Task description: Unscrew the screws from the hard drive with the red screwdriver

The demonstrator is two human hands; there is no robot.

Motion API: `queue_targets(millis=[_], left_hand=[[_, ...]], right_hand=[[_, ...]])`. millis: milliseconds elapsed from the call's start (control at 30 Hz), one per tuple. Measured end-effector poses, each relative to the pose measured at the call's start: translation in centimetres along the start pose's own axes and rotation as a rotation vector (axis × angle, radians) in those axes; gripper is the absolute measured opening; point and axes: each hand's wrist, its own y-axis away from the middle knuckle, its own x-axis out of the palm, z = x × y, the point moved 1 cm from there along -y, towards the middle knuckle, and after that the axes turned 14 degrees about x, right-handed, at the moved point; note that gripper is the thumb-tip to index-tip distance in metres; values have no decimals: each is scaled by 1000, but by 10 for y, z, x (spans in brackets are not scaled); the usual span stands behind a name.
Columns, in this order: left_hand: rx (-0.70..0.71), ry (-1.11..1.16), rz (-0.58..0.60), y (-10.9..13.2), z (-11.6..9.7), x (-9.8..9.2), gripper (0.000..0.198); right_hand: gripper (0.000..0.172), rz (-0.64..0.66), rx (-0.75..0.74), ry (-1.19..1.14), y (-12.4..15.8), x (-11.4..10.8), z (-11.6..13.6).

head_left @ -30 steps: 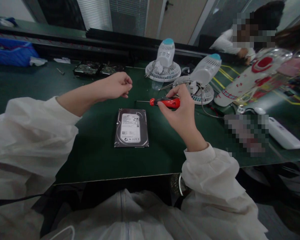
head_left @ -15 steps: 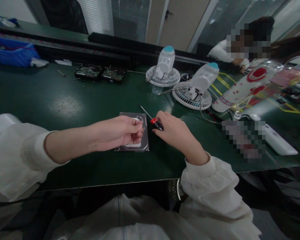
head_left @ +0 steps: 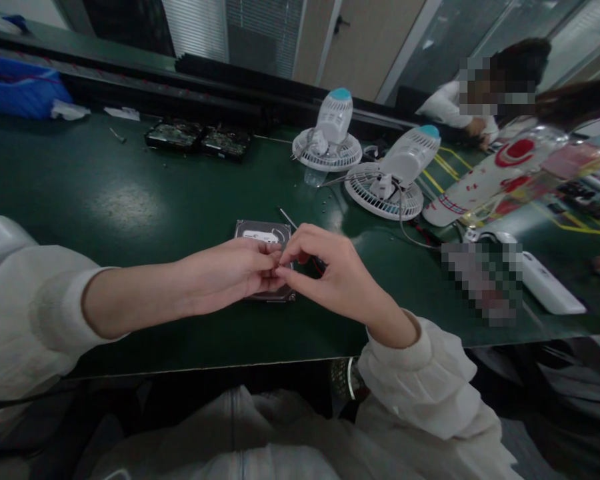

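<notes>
A hard drive [head_left: 261, 233] with a white label lies flat on the dark green table [head_left: 130, 200], mostly covered by my hands. My left hand [head_left: 233, 275] hovers over it with its fingers curled shut. My right hand [head_left: 330, 270] meets it in a pinch, fingertips touching the left fingertips; what they hold is too small to make out. The screwdriver's thin shaft [head_left: 286, 217] shows on the table behind my right hand. Its red handle is almost wholly hidden under that hand.
Two small white fans [head_left: 333, 130] [head_left: 403, 167] stand behind the drive, with cables. Dark circuit boards [head_left: 197, 137] lie at the back, a blue bin [head_left: 15, 93] at far left. A white device [head_left: 547, 292] rests at right. A co-worker [head_left: 460, 103] sits beyond.
My right hand laid the screwdriver down beside the drive and came over to pinch at my left fingertips. My left hand came down from the air to over the drive.
</notes>
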Motion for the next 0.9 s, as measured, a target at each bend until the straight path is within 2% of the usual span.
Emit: queue_targets(millis=[133,467,633,800,900], left_hand=[[18,-8,-11,0,0,-1,18],[62,-10,-18,-3,6,-4,15],[80,-21,-1,-3,7,-3,16],[86,-38,-114,1,3,4,22],[95,-16,-138,2,1,7,22]], right_hand=[[7,-88,-4,101,2,7,-2],[21,-207,-111,404,12,14,5],[18,-198,-154,406,11,13,4],[16,-194,-164,359,9,12,0],[10,-200,-171,304,7,10,-3]])
